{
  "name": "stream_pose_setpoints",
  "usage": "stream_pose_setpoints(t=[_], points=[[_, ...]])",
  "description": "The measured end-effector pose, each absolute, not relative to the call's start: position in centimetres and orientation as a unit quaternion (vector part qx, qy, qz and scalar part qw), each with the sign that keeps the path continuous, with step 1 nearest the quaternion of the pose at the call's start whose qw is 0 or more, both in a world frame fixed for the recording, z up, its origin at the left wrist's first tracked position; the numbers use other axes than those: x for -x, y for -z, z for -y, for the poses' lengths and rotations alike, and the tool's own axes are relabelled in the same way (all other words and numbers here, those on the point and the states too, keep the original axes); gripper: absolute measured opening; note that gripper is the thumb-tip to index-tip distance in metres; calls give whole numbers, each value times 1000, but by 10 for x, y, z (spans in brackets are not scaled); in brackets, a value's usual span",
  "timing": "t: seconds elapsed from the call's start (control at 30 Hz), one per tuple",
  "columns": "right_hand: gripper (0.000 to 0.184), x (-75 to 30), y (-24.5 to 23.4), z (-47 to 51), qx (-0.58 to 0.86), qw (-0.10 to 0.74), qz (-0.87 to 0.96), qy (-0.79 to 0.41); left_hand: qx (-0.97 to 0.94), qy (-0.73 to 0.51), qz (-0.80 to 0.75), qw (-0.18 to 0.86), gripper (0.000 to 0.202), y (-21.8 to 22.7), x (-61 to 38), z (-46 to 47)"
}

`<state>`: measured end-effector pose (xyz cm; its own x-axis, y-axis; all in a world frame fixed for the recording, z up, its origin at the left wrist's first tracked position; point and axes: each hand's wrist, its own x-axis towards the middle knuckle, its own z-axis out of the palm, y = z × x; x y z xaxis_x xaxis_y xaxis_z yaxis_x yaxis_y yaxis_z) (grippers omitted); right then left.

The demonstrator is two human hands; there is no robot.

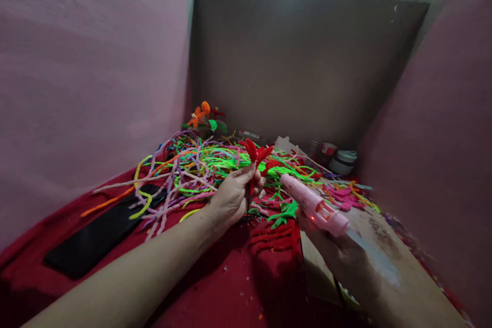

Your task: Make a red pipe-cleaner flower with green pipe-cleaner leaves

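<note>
My left hand [236, 192] is closed around the stem of a red pipe-cleaner flower [255, 152], whose fuzzy petals stand up above the fingers. To its right, my right hand [321, 233] grips a pink hot glue gun [315, 205]. The gun's nozzle end points up and left toward the flower, apart from it. A red light glows on its side, and a pale glue stick [374, 256] sticks out of the back. Below the hands lie red pipe-cleaner pieces [274, 238] and a green pipe-cleaner piece [284, 213].
A tangled heap of coloured pipe cleaners [192, 164] spreads behind my hands. At left lies a flat black object [88, 238] on the red cloth [215, 277]. Orange pipe-cleaner flowers [199, 114] stand at the back; a lidded container [343, 162] sits back right. Walls enclose the area.
</note>
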<state>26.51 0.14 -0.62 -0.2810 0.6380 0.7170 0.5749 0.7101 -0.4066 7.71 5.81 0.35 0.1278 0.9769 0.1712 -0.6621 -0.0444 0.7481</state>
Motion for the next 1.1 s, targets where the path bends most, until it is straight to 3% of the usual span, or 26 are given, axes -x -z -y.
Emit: stream_pose_setpoints(t=[0.07, 0.2, 0.27, 0.37, 0.5, 0.73, 0.83, 0.93, 1.03, 1.1], points=[[26, -281, 4, -1, 430, 401, 805, 81, -360, -625, -219, 657, 23, -4, -76, -59], [36, -329, 11, 5, 511, 352, 766, 171, -357, -622, -232, 657, 21, -6, -77, -59], [46, -355, 19, 13, 583, 256, 733, 237, -349, -628, -235, 655, 19, -7, -78, -58], [50, -387, 30, 24, 688, 132, 676, 229, -365, -611, -232, 663, 19, -7, -79, -56], [45, -410, 34, 31, 756, 37, 628, 179, -377, -593, -234, 672, 20, -6, -80, -54], [41, -427, 33, 27, 769, 6, 627, 123, -379, -583, -226, 682, 21, -3, -83, -53], [40, -414, 23, 26, 751, 30, 640, 156, -361, -579, -230, 695, 21, -6, -85, -48], [28, -368, 8, 18, 677, 198, 701, 106, -348, -554, -226, 722, 21, -10, -88, -39], [24, -301, -5, 6, 528, 365, 744, -183, -347, -530, -205, 746, 24, -13, -91, -30], [22, -261, -11, -1, 463, 472, 642, -387, -356, -519, -194, 753, 26, -13, -93, -26]])
